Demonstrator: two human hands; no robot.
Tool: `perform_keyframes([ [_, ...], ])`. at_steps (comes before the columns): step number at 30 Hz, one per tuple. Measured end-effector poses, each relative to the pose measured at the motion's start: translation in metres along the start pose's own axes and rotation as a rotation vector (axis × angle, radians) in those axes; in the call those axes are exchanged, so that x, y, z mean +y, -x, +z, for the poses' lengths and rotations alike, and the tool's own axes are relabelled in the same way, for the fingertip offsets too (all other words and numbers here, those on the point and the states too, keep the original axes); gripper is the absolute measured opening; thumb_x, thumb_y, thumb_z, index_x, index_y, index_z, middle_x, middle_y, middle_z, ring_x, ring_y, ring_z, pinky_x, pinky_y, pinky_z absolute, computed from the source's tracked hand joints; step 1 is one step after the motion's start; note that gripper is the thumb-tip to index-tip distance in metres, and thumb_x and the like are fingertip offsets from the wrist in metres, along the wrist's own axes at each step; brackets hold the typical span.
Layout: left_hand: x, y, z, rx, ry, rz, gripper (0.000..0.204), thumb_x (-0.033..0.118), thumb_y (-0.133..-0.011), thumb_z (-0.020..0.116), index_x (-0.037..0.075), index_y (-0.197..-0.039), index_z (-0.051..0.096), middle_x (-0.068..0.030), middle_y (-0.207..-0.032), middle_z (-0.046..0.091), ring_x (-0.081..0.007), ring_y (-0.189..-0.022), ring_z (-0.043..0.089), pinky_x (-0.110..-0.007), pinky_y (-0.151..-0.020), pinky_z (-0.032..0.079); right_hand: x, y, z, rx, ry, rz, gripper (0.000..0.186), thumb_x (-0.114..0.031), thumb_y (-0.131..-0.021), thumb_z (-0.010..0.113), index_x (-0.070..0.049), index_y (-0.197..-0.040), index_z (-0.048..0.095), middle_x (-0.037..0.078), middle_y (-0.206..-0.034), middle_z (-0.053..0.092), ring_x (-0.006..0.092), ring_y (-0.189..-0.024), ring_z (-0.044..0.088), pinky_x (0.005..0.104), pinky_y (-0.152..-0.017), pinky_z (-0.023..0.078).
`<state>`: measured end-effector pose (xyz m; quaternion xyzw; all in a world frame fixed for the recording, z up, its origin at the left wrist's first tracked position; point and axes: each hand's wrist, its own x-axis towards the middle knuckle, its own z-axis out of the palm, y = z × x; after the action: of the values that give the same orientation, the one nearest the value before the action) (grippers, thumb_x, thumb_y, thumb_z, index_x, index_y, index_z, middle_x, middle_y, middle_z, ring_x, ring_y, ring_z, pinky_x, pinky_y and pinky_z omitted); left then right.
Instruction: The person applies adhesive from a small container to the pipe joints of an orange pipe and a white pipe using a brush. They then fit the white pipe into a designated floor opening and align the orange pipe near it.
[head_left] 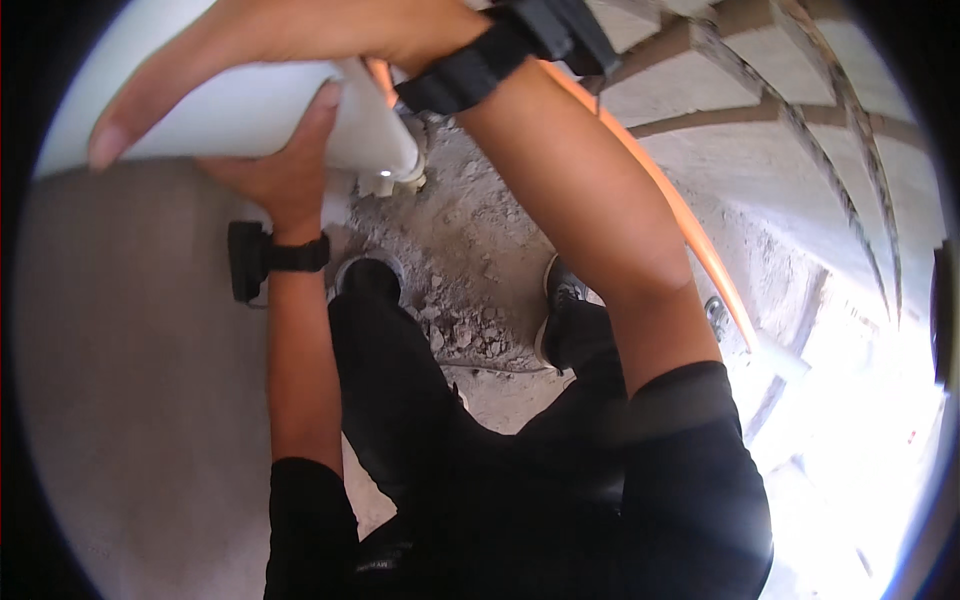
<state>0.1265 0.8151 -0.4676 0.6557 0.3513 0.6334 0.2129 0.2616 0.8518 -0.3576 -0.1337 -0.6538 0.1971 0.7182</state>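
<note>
A thick white pipe runs across the upper left, its far-right end close to the wall base. My right hand reaches over the top of it, with one digit stretched down its near side and the other fingers hidden. From below, my left hand grips the same pipe, thumb pressed up against its side and the fingers out of sight behind it. Beside the pipe's end sits a small pale fitting near the dusty ground. Black straps with small devices circle both wrists.
An orange pipe slants down behind my right arm. Rubble and dirt lie between my shoes. A grey concrete wall stands at the left. Long dark bars cross the upper right, and bright light floods the lower right.
</note>
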Motion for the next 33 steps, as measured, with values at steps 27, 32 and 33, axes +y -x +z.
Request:
perform_keyframes([
  [27, -0.023, 0.003, -0.006, 0.072, 0.144, 0.194, 0.032, -0.001, -0.075, 0.082, -0.001, -0.102, 0.065, -0.0088, -0.095, 0.07, -0.0177, -0.086, 0.068, -0.031, -0.082, 0.056, -0.201, 0.233, -0.154, 0.68, -0.251, 1.159, 0.044, -0.045, -0.106, 0.043, -0.008, -0.129, 0.052, 0.011, -0.11, 0.066, 0.0154, -0.073, 0.055, 0.0272, -0.068, 0.045],
  [32, -0.016, -0.004, 0.001, 0.099, 0.086, 0.145, 0.07, 0.009, -0.071, 0.087, -0.002, -0.128, 0.048, -0.0151, -0.114, 0.061, -0.0252, -0.101, 0.064, -0.038, -0.086, 0.055, -0.196, 0.224, -0.157, 0.649, -0.274, 1.11, 0.042, -0.044, -0.103, 0.05, -0.008, -0.123, 0.058, 0.005, -0.11, 0.066, 0.0101, -0.077, 0.05, 0.0255, -0.07, 0.041],
  [33, -0.012, -0.006, 0.003, 0.123, 0.106, 0.132, 0.07, 0.009, -0.071, 0.087, -0.002, -0.128, 0.048, -0.0151, -0.114, 0.061, -0.0251, -0.102, 0.064, -0.038, -0.086, 0.055, -0.195, 0.222, -0.156, 0.634, -0.275, 1.122, 0.042, -0.044, -0.103, 0.05, -0.008, -0.123, 0.058, 0.005, -0.11, 0.066, 0.0101, -0.077, 0.05, 0.0255, -0.07, 0.041],
])
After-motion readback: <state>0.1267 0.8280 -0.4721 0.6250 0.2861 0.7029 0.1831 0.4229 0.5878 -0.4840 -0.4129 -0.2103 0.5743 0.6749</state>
